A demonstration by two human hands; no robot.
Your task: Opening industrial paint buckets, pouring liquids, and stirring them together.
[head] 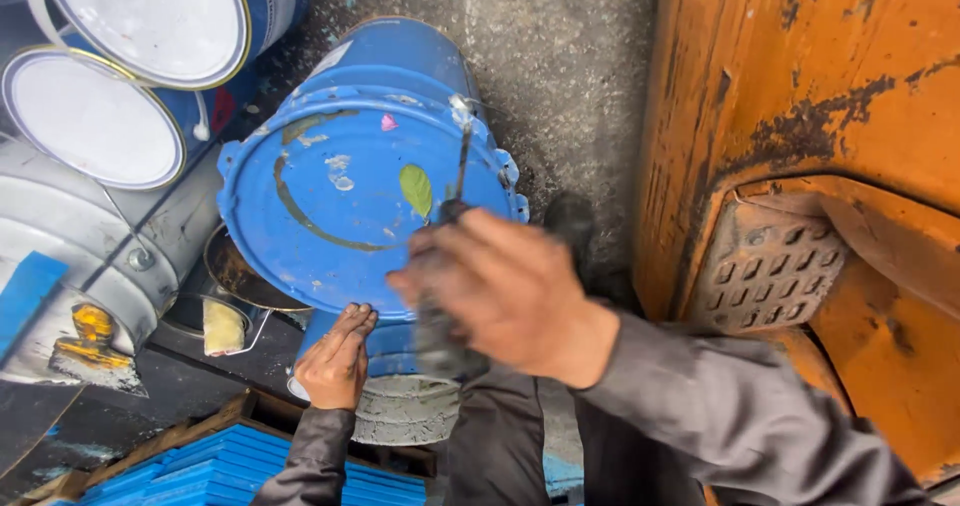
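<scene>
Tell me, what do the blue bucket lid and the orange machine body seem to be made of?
The blue bucket lid looks like moulded plastic, matt and scuffed, with notched rim tabs. The orange machine body looks like painted metal: its paint is chipped, with dark rust patches.

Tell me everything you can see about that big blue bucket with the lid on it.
The round blue plastic bucket stands on rough grey ground, seen from above. Its blue crimped-rim lid is scuffed, with a dark ring mark, pale paint flecks, a pink spot and a green leaf lying on it. The left hand touches the near rim. The right hand, blurred, holds a thin metal tool whose tip meets the lid's far edge. Paint cans stand beside it.
</scene>
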